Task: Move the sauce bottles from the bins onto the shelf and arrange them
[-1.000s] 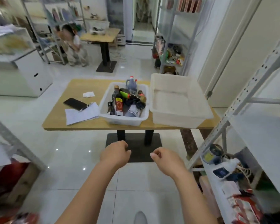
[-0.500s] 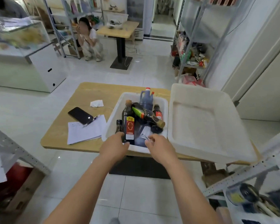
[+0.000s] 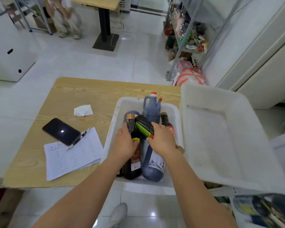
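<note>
A white bin (image 3: 111,129) on the wooden table (image 3: 76,94) holds several dark sauce bottles. My left hand (image 3: 124,143) grips the neck and shoulder of a tall dark bottle with a gold cap and a red-and-yellow label (image 3: 133,155). My right hand (image 3: 162,139) wraps around a dark bottle with a green label (image 3: 144,125) that lies across the others. Behind them stand a blue-grey jug with a red cap (image 3: 150,107) and a small dark bottle (image 3: 165,120). Another blue-grey bottle (image 3: 152,167) lies on its side under my right wrist.
A second, empty white bin (image 3: 211,137) sits to the right on the table. A black phone (image 3: 61,131), a pen, papers (image 3: 72,155) and a crumpled tissue (image 3: 83,110) lie on the left. A metal shelf rack (image 3: 184,33) stands behind; another shelf edge (image 3: 260,209) is at lower right.
I have stepped up to the table. Both hands have gone from hanging free in front of me into the bin, and each now holds a bottle.
</note>
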